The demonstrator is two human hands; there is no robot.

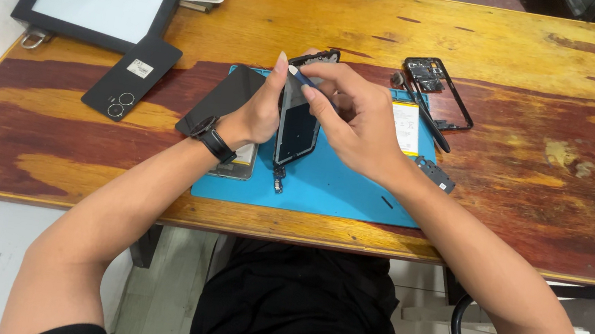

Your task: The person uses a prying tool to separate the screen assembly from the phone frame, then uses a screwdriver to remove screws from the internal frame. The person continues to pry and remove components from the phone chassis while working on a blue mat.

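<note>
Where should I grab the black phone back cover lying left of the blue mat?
Grip the black back cover across its two long edges near the middle, coming from above. It lies flat on the wooden table, with bare wood all around it; avoid the camera rings at its lower end.

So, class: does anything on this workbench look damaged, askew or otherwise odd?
Yes. The phone held in the left hand is opened up, with a ribbon cable dangling below it. A bare phone frame lies askew off the blue mat. The wooden table has worn, patchy varnish.

Opened black phone frame [297, 125], upright above blue mat [325, 186].
</note>
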